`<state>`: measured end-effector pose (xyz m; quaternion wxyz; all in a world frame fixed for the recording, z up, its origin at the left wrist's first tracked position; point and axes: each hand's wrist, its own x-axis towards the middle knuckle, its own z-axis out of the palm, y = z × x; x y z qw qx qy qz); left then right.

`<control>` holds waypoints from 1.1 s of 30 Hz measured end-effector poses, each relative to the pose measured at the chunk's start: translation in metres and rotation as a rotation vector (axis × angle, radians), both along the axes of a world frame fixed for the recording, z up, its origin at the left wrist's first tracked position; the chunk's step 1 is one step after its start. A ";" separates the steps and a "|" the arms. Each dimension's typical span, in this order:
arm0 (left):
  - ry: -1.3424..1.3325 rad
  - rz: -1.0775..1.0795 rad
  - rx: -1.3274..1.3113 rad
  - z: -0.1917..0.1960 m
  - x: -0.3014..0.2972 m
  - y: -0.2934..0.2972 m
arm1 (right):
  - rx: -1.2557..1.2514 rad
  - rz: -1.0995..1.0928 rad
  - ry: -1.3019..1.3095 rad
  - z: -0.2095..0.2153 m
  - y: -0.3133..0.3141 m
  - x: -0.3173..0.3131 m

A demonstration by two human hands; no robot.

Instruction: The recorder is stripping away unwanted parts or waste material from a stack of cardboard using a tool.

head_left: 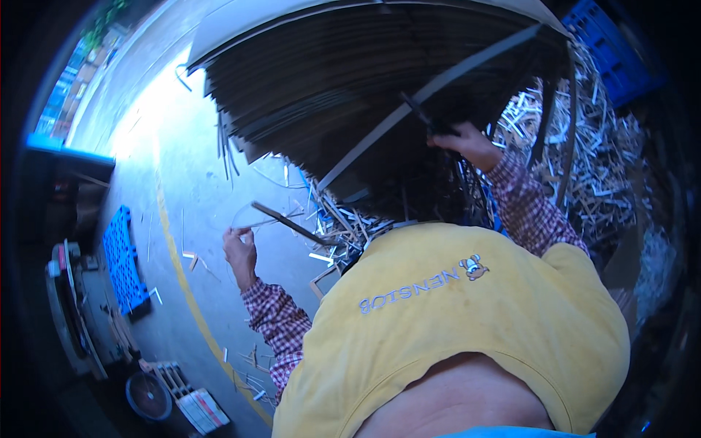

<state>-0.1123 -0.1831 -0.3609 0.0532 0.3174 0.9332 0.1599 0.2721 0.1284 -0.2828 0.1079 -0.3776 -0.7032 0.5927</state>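
Observation:
A tall stack of cardboard sheets (307, 87), dark on its shaded side, stands in front of me. My right hand (475, 147) is closed around a dark handheld tool (418, 111); its narrow end reaches toward a pale strip (372, 139) slanting across the stack. Whether the tool touches the strip I cannot tell. Out to the left, away from the stack, my left hand (241, 254) has its fingers pinched together. A faint thin line curves near its fingertips, but what the fingers hold, if anything, is too small to make out. A dark narrow strip (292, 223) juts out between that hand and the stack.
Cardboard scraps (584, 160) pile up on the right, below a blue plastic crate (606, 51). Loose offcuts (343, 226) lie under the stack. On the left, a blue pallet (125, 259) rests near a yellow floor line (179, 266), with machinery (77, 306) beyond.

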 end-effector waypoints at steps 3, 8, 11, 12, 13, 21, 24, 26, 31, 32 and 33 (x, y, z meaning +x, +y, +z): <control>-0.058 -0.283 0.499 0.093 0.047 0.070 | -0.001 -0.145 0.135 -0.010 0.007 0.002; 0.468 -0.656 0.999 0.136 0.084 0.178 | -0.066 -0.272 0.146 -0.005 0.012 -0.009; 0.545 -0.728 0.932 0.135 0.094 0.224 | -0.070 -0.329 0.159 -0.004 0.017 -0.014; 0.591 -0.746 0.902 0.131 0.097 0.236 | -0.063 -0.296 0.137 -0.007 0.018 -0.018; 0.588 -0.754 0.903 0.125 0.099 0.248 | -0.056 -0.263 0.114 -0.012 0.020 -0.019; 0.774 -0.567 0.696 0.110 0.091 0.283 | 0.172 -0.241 0.004 -0.019 0.010 -0.007; 0.666 -0.603 0.772 0.112 0.073 0.287 | 0.147 -0.142 -0.039 -0.008 0.011 -0.002; 0.645 -0.618 0.778 0.115 0.073 0.287 | 0.104 -0.196 0.077 0.000 0.010 -0.002; 0.646 -0.828 0.616 0.118 0.081 0.270 | 0.021 -0.195 0.093 0.014 0.013 0.003; 0.648 -0.827 0.612 0.117 0.079 0.270 | 0.004 -0.152 0.070 0.017 0.012 0.004; 0.650 -0.845 0.650 0.117 0.076 0.272 | 0.002 -0.150 0.072 0.017 0.012 0.003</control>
